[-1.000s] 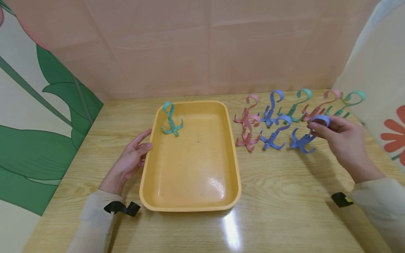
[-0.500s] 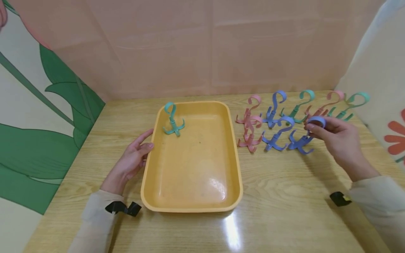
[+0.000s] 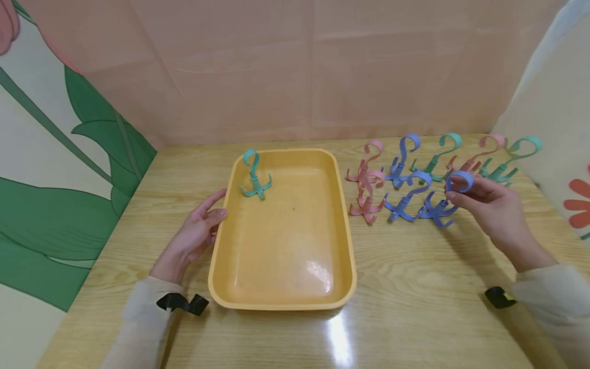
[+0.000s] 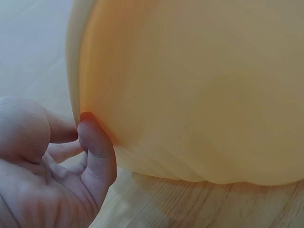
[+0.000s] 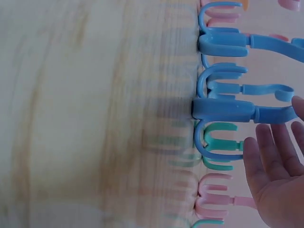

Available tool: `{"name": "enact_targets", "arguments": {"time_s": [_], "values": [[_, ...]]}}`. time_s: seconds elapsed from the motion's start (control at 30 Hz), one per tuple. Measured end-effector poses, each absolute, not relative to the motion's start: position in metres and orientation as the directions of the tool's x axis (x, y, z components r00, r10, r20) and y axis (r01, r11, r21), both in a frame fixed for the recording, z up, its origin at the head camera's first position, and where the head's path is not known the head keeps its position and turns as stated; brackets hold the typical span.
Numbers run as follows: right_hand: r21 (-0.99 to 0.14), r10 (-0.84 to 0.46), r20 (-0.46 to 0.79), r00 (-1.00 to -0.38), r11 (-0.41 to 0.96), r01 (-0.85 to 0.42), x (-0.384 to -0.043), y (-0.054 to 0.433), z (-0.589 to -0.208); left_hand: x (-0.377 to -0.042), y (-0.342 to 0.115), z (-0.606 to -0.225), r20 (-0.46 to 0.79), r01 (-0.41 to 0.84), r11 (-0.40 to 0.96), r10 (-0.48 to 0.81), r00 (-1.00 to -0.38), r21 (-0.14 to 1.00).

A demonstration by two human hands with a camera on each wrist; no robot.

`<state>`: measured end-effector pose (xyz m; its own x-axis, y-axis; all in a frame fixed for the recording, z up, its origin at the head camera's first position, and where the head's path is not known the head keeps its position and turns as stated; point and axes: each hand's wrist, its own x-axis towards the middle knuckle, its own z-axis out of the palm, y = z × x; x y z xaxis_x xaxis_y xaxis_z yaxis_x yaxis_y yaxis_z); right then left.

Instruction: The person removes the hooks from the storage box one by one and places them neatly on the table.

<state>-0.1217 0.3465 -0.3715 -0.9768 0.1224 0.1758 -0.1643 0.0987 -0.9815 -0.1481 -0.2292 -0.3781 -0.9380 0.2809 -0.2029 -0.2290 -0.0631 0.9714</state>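
Observation:
In the head view my right hand (image 3: 495, 215) pinches the curled top of a blue multi-prong hanging hook (image 3: 437, 211) between thumb and fingers. Its prongs stand at table level, close beside a second blue hook (image 3: 403, 205). The right wrist view shows the held hook (image 5: 223, 109) side-on, its prongs at the tabletop and my fingers around its upper end. My left hand (image 3: 195, 233) holds the left edge of a yellow tray (image 3: 351, 256), thumb and fingertips at the wall (image 4: 76, 71) in the left wrist view. A teal hook (image 3: 255, 187) stands upright inside the tray's far-left corner.
Pink hooks (image 3: 367, 207) stand by the tray's right side. Behind them, a row holds another blue hook (image 3: 397, 171), a green hook (image 3: 432, 166), a pink hook (image 3: 467, 165) and another green hook (image 3: 498, 171). A pink cloth wall (image 3: 309, 72) rises behind the wooden table (image 3: 405, 318).
My right hand, still pinching the blue hook, has shifted slightly left, and the hook now stands more upright, nearer the neighbouring blue hook. My left hand stays at the tray. The head view has turned slightly.

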Motion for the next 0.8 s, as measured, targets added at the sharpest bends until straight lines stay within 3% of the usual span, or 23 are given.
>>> {"name": "enact_targets", "arguments": {"time_s": [0.23, 0.4, 0.6, 0.8], "values": [[-0.910, 0.145, 0.208, -0.967, 0.391, -0.137, -0.116, 0.346, -0.358, -0.147, -0.230, -0.377, -0.212, -0.235, -0.057, 0.272, -0.939, 0.970], [-0.911, 0.103, 0.307, -0.946, 0.321, -0.260, -0.114, 0.338, -0.349, -0.149, -0.228, -0.377, -0.219, -0.239, -0.044, 0.266, -0.939, 0.970], [-0.854, 0.107, 0.423, -0.900, 0.380, -0.356, -0.108, 0.316, -0.334, -0.153, -0.225, -0.378, -0.210, -0.230, -0.045, 0.271, -0.939, 0.972], [-0.723, 0.082, 0.594, -0.800, 0.490, -0.487, -0.110, 0.268, -0.314, -0.152, -0.228, -0.379, -0.199, -0.217, -0.040, 0.263, -0.944, 0.975]]}}
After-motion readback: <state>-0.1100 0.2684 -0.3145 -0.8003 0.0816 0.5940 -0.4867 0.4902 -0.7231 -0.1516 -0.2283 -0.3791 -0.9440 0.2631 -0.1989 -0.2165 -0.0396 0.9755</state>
